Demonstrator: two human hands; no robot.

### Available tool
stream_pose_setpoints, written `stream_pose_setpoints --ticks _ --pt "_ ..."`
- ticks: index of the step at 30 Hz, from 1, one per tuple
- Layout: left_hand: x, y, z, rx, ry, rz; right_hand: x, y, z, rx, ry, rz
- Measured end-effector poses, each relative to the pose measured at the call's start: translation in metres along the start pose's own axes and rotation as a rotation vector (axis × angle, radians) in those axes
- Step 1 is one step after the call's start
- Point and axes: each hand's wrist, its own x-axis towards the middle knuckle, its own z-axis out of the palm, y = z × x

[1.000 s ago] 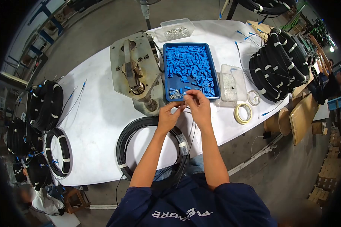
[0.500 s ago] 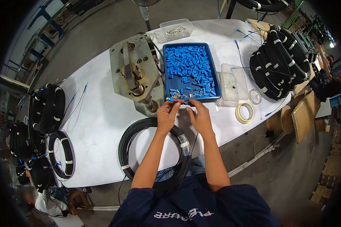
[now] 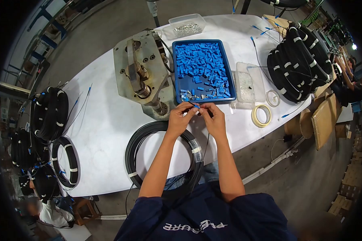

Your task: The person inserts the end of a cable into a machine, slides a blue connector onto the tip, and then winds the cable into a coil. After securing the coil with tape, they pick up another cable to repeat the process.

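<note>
Just in front of the blue tray (image 3: pixel 232 86), my left hand (image 3: pixel 178 117) pinches a black cable at its blue connector (image 3: pixel 196 106). My right hand (image 3: pixel 214 119) meets it from the other side, fingers closed on the connector's right end. Many blue connector housings (image 3: pixel 203 62) fill the tray, with some small metallic parts at its near edge. The cable hangs down on the right towards a black cable coil (image 3: pixel 133 138), which lies below my hands, its lower part over my lap.
A metal press (image 3: pixel 142 68) stands left of the tray. Clear boxes (image 3: pixel 187 27) with small parts, a tape roll (image 3: pixel 261 116) and large cable coils (image 3: pixel 299 64) lie behind and to the right. More coils (image 3: pixel 64 162) are at left, near another person (image 3: pixel 54 215).
My hands have come closer together, and the blue connector now shows between their fingertips. The view has shifted slightly, so the tray and press appear higher.
</note>
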Motion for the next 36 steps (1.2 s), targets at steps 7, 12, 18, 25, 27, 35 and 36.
stream_pose_setpoints --ticks 7,12,18,25,27,35,36 --pt "-0.001 0.003 0.006 -0.264 0.142 -0.072 -0.014 0.013 -0.002 0.013 -0.107 0.073" --pt "-0.002 -0.003 0.006 -0.196 0.146 -0.069 -0.025 0.014 -0.005 0.002 -0.134 0.156" --pt "-0.002 -0.003 0.005 -0.241 0.149 -0.071 -0.02 0.0 0.002 -0.197 -0.061 -0.095" --pt "-0.001 0.0 0.005 -0.273 0.112 -0.099 -0.01 -0.015 0.014 -0.07 -0.019 -0.112" --pt "-0.004 0.003 0.006 -0.228 0.171 -0.1 -0.012 -0.01 0.016 -0.059 0.02 -0.092" --pt "-0.001 -0.001 0.002 -0.281 0.175 -0.127 -0.015 -0.001 0.021 0.055 0.063 -0.06" --pt "-0.001 0.0 0.002 -0.31 0.172 -0.112 -0.015 0.0 0.019 0.068 0.05 -0.024"
